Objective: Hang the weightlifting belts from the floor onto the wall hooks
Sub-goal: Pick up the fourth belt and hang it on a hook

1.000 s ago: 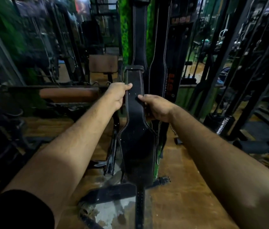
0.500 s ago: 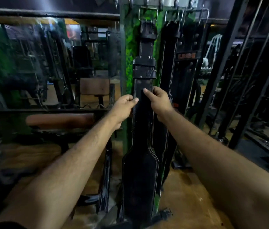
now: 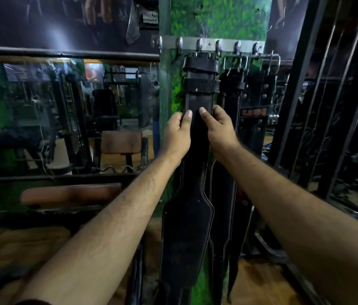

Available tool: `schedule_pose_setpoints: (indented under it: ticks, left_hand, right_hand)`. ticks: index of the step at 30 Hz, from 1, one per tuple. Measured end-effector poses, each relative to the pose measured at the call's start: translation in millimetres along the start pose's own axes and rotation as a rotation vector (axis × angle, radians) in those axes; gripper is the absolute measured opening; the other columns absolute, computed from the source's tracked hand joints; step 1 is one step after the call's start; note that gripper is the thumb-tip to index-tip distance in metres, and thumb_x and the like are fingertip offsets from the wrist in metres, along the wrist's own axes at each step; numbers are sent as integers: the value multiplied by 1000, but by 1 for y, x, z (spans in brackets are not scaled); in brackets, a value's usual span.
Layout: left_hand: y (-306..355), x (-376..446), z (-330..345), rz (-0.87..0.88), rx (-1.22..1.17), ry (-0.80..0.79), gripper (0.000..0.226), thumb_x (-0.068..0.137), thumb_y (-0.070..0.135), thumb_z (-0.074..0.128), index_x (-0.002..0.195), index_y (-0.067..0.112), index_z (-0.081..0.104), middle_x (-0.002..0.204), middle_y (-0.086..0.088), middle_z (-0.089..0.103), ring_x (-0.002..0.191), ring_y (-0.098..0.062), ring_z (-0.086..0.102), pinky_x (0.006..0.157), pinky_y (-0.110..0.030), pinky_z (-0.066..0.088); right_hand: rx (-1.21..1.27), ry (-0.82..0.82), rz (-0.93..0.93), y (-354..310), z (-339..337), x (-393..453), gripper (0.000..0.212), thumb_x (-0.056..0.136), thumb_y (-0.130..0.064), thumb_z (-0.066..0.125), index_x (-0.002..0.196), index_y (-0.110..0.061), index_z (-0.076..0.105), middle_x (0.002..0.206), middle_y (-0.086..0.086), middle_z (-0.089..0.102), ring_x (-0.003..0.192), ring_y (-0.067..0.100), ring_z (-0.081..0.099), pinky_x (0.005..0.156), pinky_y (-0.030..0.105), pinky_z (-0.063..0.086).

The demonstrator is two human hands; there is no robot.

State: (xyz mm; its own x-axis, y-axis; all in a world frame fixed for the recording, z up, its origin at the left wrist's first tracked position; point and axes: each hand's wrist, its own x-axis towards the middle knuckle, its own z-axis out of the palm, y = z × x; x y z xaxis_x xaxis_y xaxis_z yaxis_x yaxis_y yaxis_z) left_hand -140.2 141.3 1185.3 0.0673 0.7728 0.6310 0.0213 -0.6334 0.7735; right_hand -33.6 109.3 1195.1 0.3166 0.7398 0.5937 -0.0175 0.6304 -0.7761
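Gripping the black leather weightlifting belt by its edges, left hand and right hand raised it beneath the hook rail.

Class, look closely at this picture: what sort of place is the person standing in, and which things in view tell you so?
Most likely a gym. Black weightlifting belts hang from a rail of metal hooks on a green pillar, a padded bench stands to the left, and dark metal frames fill the right side.
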Motion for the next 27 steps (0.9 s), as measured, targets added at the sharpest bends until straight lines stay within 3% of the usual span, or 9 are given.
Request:
schedule_pose_setpoints:
  ticks: [3,6,8,12,17,21,23,25,27]
  left_hand:
    - [-4,-10,1,14,32,-116,41,102,33,53,69,22,33,62,5,32,51,-6,30,51,-29,27]
    - [-20,-22,6,-62,-37,-188,38,98,31,59,69,16,39,66,-3,48,62,-11,46,59,-29,40]
    - [-27,-32,10,-111,-8,-191,34,97,28,63,70,17,45,67,7,57,66,-8,53,65,-28,44]
    - [-38,-64,21,-217,41,-223,30,98,15,62,71,22,51,53,23,61,53,9,56,54,-11,43]
    - [-52,-76,16,-283,135,-356,8,95,22,66,99,16,71,94,5,75,87,-9,71,84,-29,56]
    - [-38,-76,10,-296,438,-468,32,95,36,66,71,17,58,57,1,59,51,-14,54,60,-36,42]
    - [-13,-55,8,-294,317,-425,30,96,38,64,104,10,67,92,-8,74,78,-17,67,77,-40,51]
    - [16,-26,6,-264,58,-336,36,97,40,62,119,11,65,120,-3,71,106,-10,65,95,-32,51]
    - [40,0,11,-158,-102,-240,35,99,33,59,116,3,67,115,-6,74,105,-13,69,92,-29,55]
  right_hand:
    - [9,11,-29,-5,-6,17,9,99,-15,62,94,-9,64,95,16,67,90,29,63,89,52,55]
    - [39,61,-53,-10,-7,26,22,100,-12,61,79,-16,61,78,1,67,78,18,62,74,37,55]
    - [57,78,-75,-13,-8,33,22,100,-13,62,78,-18,62,79,1,66,76,14,60,74,33,52]
    - [83,120,-86,-25,-13,48,23,99,-13,62,77,-18,60,76,-1,62,71,8,56,68,26,49]
    - [-6,192,-75,-26,-24,50,27,100,-13,61,74,-19,56,67,-9,52,57,-3,45,57,13,41]
    - [10,185,-61,-32,-36,45,30,101,-13,59,72,-20,54,65,-11,51,55,-4,45,56,15,42]
    - [44,137,-29,-33,-40,43,33,102,-15,59,70,-21,52,64,-10,54,57,1,49,56,20,45]
    - [73,63,28,-35,-39,42,29,102,-19,60,73,-19,54,70,0,61,64,12,57,58,27,51]
    - [38,-21,11,-34,-39,43,26,99,-24,62,74,-18,57,76,8,63,70,23,60,65,37,53]
